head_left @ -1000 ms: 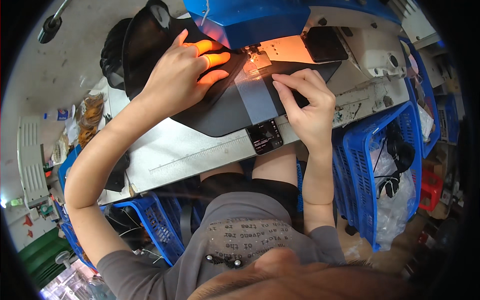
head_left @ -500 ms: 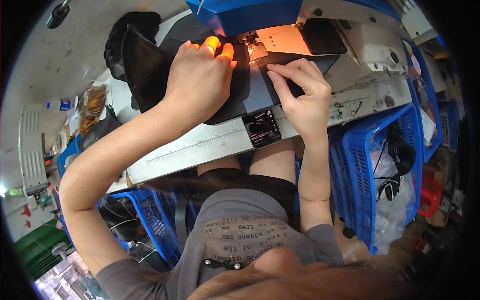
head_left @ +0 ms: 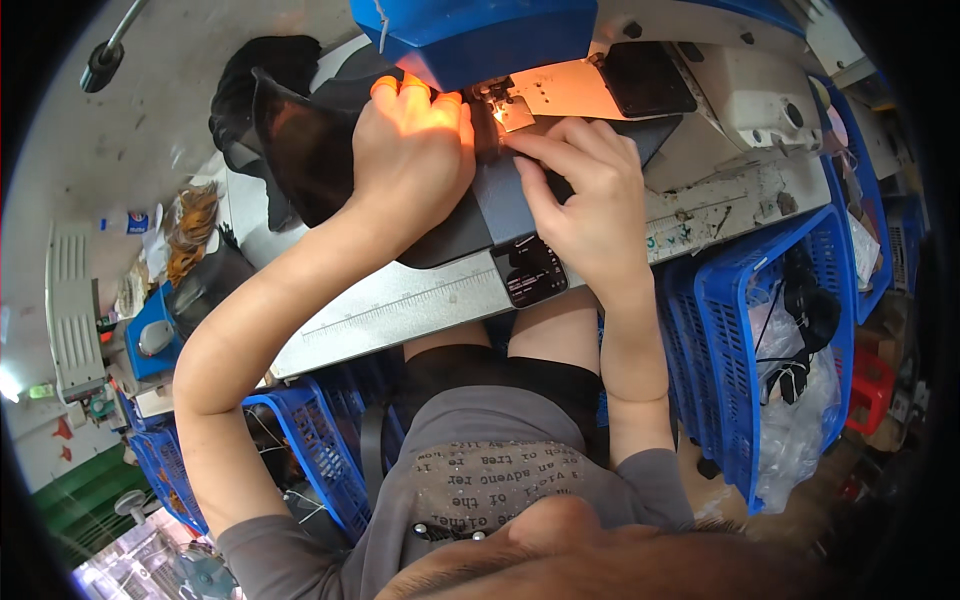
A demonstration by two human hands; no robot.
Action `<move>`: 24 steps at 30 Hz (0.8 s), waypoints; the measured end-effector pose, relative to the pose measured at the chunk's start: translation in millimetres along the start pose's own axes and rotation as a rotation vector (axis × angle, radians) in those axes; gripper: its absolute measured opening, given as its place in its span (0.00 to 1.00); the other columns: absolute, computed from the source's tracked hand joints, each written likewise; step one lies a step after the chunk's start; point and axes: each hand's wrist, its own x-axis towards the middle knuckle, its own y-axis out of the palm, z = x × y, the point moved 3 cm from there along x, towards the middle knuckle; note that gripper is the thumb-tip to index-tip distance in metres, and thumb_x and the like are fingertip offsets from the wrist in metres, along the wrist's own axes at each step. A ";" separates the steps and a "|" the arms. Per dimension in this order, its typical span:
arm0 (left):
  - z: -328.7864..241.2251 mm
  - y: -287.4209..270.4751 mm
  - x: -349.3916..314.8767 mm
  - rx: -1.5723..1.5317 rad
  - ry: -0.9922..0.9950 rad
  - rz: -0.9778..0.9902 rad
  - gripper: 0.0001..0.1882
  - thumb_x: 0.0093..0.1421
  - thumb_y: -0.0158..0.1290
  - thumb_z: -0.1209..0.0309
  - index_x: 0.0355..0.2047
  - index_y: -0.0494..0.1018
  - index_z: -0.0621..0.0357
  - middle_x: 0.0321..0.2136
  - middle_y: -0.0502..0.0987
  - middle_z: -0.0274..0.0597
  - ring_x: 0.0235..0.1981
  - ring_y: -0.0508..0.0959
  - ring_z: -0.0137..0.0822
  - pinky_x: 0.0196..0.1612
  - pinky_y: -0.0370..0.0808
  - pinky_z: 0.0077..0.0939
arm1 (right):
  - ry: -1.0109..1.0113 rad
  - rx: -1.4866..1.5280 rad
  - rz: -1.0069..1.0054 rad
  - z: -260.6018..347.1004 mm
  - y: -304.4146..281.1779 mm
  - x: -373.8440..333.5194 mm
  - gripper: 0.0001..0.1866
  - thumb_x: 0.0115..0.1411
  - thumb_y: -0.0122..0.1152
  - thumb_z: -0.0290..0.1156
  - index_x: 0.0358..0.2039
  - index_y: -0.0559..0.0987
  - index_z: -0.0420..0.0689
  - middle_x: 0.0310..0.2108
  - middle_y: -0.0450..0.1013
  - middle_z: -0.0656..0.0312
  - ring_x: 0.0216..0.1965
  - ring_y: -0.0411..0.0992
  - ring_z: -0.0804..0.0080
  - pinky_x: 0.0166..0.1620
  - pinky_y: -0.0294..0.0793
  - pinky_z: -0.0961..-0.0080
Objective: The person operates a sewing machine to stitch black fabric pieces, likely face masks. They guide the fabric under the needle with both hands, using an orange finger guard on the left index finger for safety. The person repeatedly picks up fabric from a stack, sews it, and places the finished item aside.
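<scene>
Black fabric [head_left: 445,235] lies on the sewing machine's bed, partly bunched at the left. My left hand [head_left: 415,150] rests on it with the fingers curled down into it, just left of the needle area, lit orange by the machine lamp. A smooth dark grey strip [head_left: 505,205] runs between my hands toward the presser foot [head_left: 498,95]. My right hand [head_left: 595,195] holds the cloth edge close in front of the foot, thumb and forefinger bent near each other; its other fingers are folded. The blue machine head [head_left: 475,40] hangs just above my left fingertips.
A phone [head_left: 533,272] lies at the table's front edge, beside a printed ruler scale [head_left: 400,305]. Blue plastic crates stand right [head_left: 730,350] and left [head_left: 320,450] of my legs. A black pad [head_left: 645,80] sits on the machine bed. Yellowish-brown material [head_left: 190,230] lies at the left.
My left hand has shifted slightly right, nearer the machine head. My right hand has moved left and a little down, closer to the left hand. The view has tilted slightly.
</scene>
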 end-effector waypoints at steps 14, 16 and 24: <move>27.4 -14.5 2.6 -0.330 0.086 0.145 0.09 0.53 0.57 0.75 0.32 0.75 0.68 0.28 0.76 0.55 0.32 0.77 0.54 0.41 0.75 0.48 | -0.137 -0.060 0.074 3.9 16.6 13.6 0.07 0.51 0.60 0.22 0.30 0.83 0.44 0.25 0.73 0.60 0.30 0.72 0.59 0.37 0.72 0.65; 24.4 -31.4 5.1 -0.122 0.207 0.358 0.11 0.57 0.55 0.73 0.38 0.76 0.66 0.31 0.76 0.51 0.37 0.76 0.51 0.47 0.72 0.50 | -0.148 -0.057 0.060 2.3 17.4 13.3 0.08 0.48 0.58 0.21 0.29 0.83 0.43 0.25 0.73 0.61 0.29 0.71 0.60 0.37 0.72 0.65; 34.7 -45.3 -5.6 -0.012 0.404 0.533 0.20 0.62 0.51 0.68 0.53 0.75 0.61 0.39 0.78 0.42 0.42 0.74 0.42 0.49 0.68 0.35 | -0.156 -0.050 0.026 0.9 16.3 10.5 0.09 0.46 0.58 0.21 0.29 0.83 0.43 0.24 0.73 0.62 0.29 0.71 0.61 0.37 0.72 0.66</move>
